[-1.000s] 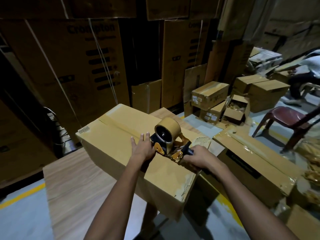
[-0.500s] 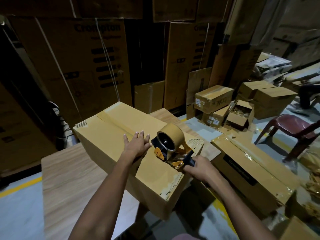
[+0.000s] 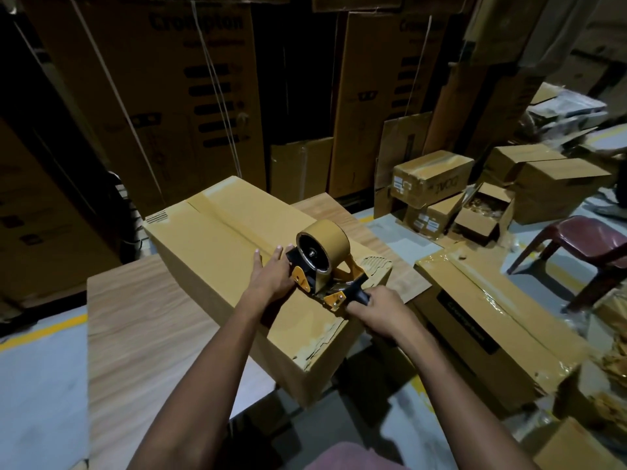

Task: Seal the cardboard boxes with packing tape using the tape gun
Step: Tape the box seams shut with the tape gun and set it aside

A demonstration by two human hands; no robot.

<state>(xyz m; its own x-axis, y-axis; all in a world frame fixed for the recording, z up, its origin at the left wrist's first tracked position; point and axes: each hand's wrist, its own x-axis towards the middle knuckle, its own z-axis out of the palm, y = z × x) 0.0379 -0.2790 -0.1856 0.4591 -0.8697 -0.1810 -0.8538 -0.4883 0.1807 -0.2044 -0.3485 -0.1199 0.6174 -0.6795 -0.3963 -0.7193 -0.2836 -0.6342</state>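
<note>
A long cardboard box [image 3: 217, 252] lies across a wooden surface [image 3: 142, 320], and its near end reaches a little over the surface edge. A strip of brown tape [image 3: 237, 228] runs along the middle seam on top of the box. The near corner of the box is torn and shows rough tape pieces. The tape gun [image 3: 322, 266] stands on top of the box at its near part, with a big brown tape roll [image 3: 324, 244] on it and orange and black parts under the roll. The right hand [image 3: 376, 307] is clamped around the black handle of the gun, fingers curled on it. The left hand [image 3: 271, 276] lies flat on the box top, just beside the front of the gun, with fingers straight and spread; it presses on the box next to the seam, and the fingertips are touching or almost touching the gun frame. The two hands are near each other, with the gun between them. On the floor at the right lies another box [image 3: 492, 330] with shiny tape on its top. Behind it stand several smaller boxes [image 3: 434, 178], one of them open. A dark red chair [image 3: 590, 245] stands at the far right. Tall printed cartons [image 3: 163, 96] stand against the back.
</note>
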